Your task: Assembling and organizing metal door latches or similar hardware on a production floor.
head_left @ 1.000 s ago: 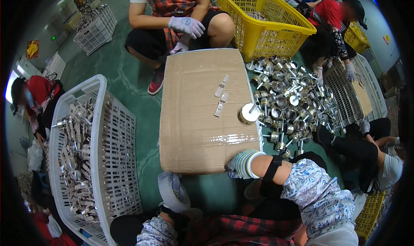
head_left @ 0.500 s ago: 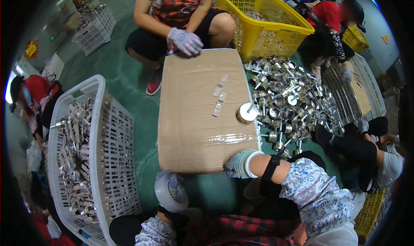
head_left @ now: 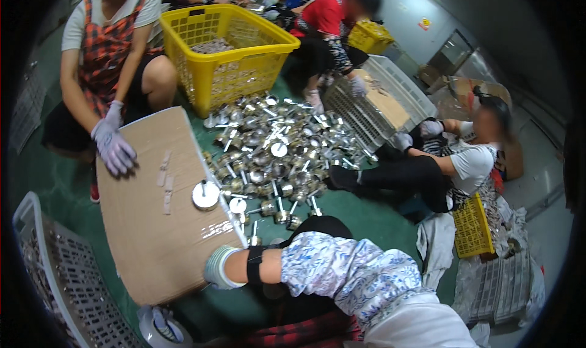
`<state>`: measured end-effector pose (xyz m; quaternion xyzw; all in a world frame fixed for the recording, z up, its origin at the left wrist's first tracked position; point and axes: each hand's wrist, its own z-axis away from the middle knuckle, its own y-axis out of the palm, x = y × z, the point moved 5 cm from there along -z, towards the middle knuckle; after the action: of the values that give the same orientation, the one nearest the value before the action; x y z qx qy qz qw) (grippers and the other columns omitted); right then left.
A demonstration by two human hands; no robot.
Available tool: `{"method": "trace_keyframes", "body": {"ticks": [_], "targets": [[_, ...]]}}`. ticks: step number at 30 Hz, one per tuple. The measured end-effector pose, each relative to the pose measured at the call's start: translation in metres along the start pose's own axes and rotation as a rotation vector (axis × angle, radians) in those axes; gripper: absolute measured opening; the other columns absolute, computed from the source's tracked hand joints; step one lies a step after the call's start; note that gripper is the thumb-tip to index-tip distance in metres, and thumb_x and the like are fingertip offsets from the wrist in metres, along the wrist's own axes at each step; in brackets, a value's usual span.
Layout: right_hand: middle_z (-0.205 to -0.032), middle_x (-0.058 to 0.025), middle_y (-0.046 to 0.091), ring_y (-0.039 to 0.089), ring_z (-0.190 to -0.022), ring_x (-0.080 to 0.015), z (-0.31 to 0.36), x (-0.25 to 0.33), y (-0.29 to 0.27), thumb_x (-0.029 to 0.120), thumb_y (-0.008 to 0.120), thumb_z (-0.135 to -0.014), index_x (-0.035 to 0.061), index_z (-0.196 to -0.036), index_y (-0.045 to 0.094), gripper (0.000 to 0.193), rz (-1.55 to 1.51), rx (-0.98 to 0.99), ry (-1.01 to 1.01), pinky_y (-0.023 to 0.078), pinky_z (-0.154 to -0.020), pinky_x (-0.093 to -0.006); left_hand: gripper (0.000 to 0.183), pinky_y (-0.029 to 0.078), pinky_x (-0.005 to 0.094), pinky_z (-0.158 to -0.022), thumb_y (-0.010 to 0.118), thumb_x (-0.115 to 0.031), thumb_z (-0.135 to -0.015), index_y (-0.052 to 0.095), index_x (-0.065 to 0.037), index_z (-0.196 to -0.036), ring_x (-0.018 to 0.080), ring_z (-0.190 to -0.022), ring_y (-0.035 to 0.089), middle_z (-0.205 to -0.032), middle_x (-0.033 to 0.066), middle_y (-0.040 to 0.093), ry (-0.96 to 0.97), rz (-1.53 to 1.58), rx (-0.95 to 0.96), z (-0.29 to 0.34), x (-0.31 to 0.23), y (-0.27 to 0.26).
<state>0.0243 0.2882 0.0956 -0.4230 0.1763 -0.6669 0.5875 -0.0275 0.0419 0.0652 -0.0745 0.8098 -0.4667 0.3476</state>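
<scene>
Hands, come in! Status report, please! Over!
Left hand through tape roll. Right hand at edge of cardboard. Two slim parts on top. Co-worker's hand at far corner.

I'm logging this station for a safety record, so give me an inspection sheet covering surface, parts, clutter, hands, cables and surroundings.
Surface: brown cardboard, glossy patch toward its right edge.
Parts: two pale clips and a round metal piece with a stem lie on the cardboard.
Clutter: a heap of stemmed metal parts on the green floor, right of the cardboard.
Hands: left hand, gloved, has fingers inside a pale ring; right hand, in a striped glove, is at the cardboard's near edge, fingers hidden.
Cables: nothing seen.
Surroundings: yellow basket beyond the heap; pale crate at left; a co-worker's gloved hand on the cardboard's far-left part.
</scene>
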Motion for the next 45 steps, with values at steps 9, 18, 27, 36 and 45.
{"method": "trace_keyframes", "body": {"ticks": [9,18,27,36,45], "targets": [[-0.097,-0.0114,0.07,0.066,-0.091,-0.0324,-0.01,0.005,0.006,0.029,0.058,-0.083,0.0092,-0.096,0.072,0.027,0.02,0.041,-0.058,0.053,-0.073,-0.0434,0.025,0.055,0.0343,-0.063,0.048,-0.016,-0.092,0.063,0.003,-0.099,0.0235,-0.071,0.064,-0.088,0.018,0.066,-0.182,0.091,-0.353,-0.023,-0.037,-0.031],[-0.095,-0.0121,0.07,0.066,-0.091,-0.0325,-0.005,-0.006,-0.029,0.027,0.057,-0.083,0.0091,-0.096,0.072,0.026,0.011,-0.106,0.044,0.052,-0.077,-0.0437,0.025,0.054,0.032,-0.068,0.046,-0.017,-0.095,0.062,0.002,-0.098,0.0209,-0.075,0.064,-0.09,0.017,0.065,-0.216,0.126,-0.093,0.019,0.037,0.003],[-0.102,-0.016,0.068,0.065,-0.096,-0.0337,0.001,-0.017,-0.033,0.014,0.07,-0.071,0.0072,-0.098,0.073,0.028,0.066,-0.082,0.233,0.052,-0.079,-0.0426,0.026,0.05,0.0288,-0.082,0.04,-0.012,-0.097,0.052,0.004,-0.114,0.019,-0.091,0.062,-0.104,0.0146,0.062,-0.097,0.136,0.018,0.041,0.059,0.018],[-0.1,-0.0159,0.069,0.066,-0.094,-0.0344,-0.008,-0.022,-0.023,0.016,0.07,-0.072,0.0075,-0.097,0.073,0.027,0.086,-0.088,0.198,0.053,-0.077,-0.0448,0.029,0.048,0.0303,-0.087,0.04,-0.013,-0.098,0.051,0.002,-0.119,0.0191,-0.097,0.06,-0.11,0.0151,0.061,0.141,-0.231,-0.056,0.037,0.051,0.012],[-0.098,-0.0156,0.069,0.066,-0.093,-0.0342,-0.008,-0.02,-0.02,0.015,0.07,-0.071,0.0072,-0.096,0.073,0.027,0.097,-0.098,0.202,0.053,-0.076,-0.0443,0.031,0.048,0.0306,-0.09,0.042,-0.015,-0.097,0.05,0.002,-0.121,0.0201,-0.097,0.061,-0.111,0.016,0.061,-0.213,0.235,0.027,0.072,0.105,0.048]]}}
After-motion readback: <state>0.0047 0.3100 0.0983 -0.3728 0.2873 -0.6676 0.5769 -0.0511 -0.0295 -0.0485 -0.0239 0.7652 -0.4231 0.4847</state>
